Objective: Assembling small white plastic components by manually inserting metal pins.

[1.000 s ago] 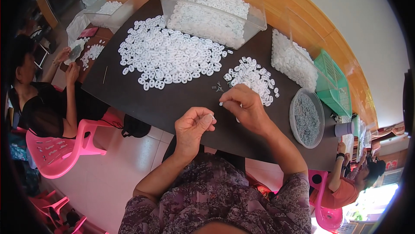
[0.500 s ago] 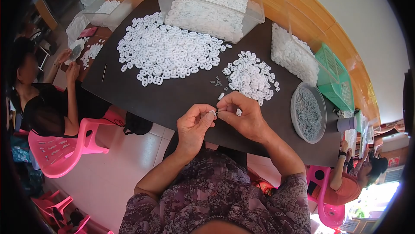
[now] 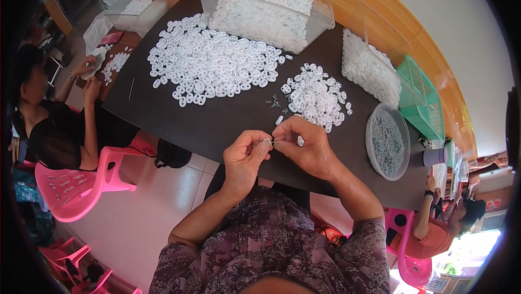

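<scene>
My left hand point(image 3: 245, 157) pinches a small white plastic piece point(image 3: 266, 141) between thumb and forefinger, just past the table's near edge. Thumb and forefinger of my right hand point(image 3: 306, 150) close on a tiny part that meets it, mostly hidden by the fingertips. A second white piece point(image 3: 300, 141) is tucked in the curled fingers of my right hand. Beyond the hands lies a small pile of white oval pieces with two holes point(image 3: 316, 98). Several small grey metal parts point(image 3: 273, 102) are beside that pile, and one white piece point(image 3: 279, 119) lies alone nearer my fingers.
A larger heap of white pieces point(image 3: 211, 66) covers the table's far left. Behind it stands a clear bin point(image 3: 320, 16), full of them. At right are a bowl of metal parts point(image 3: 402, 169), a green basket point(image 3: 415, 115) and a purple cup point(image 3: 433, 157). People sit at both sides.
My hands keep the same pinch, almost without moving. At the left, the other person's upper hand has shifted slightly.
</scene>
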Available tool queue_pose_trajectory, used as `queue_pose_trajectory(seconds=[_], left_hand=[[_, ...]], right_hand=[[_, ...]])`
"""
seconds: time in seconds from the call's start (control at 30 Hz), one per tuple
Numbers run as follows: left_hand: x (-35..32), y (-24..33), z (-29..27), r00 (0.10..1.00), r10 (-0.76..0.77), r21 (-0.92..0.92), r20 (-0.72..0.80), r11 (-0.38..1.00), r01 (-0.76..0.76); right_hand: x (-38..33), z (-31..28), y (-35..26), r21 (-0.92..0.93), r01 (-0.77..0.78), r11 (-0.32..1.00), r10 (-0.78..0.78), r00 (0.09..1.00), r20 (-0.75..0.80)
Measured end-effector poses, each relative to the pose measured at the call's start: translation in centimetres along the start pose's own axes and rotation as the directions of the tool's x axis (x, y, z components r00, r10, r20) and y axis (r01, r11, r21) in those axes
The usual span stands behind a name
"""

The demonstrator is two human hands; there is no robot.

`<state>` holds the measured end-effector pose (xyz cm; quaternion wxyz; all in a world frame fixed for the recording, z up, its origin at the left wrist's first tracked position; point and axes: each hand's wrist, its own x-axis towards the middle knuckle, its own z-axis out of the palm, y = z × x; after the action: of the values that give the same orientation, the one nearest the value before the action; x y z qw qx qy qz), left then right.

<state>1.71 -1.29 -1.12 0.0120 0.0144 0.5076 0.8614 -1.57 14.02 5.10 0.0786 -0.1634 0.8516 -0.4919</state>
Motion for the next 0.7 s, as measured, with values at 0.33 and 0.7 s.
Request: queue_pose_trajectory(seconds=[0.33, 0.7], left_hand=[[-0.02, 0.08, -0.04, 1.000, -0.001, 0.036, 0.002, 0.999, 0.001], [-0.21, -0.32, -0.17, 1.000, 0.030, 0.109, 0.005, 0.994, -0.030]], right_hand=[[-0.10, 0.12, -0.08, 0.012, -0.001, 1.000, 0.001, 1.000, -0.017], [-0.03, 0.24, -0.18, -0.015, 0.007, 1.000, -0.007, 1.000, -0.020]])
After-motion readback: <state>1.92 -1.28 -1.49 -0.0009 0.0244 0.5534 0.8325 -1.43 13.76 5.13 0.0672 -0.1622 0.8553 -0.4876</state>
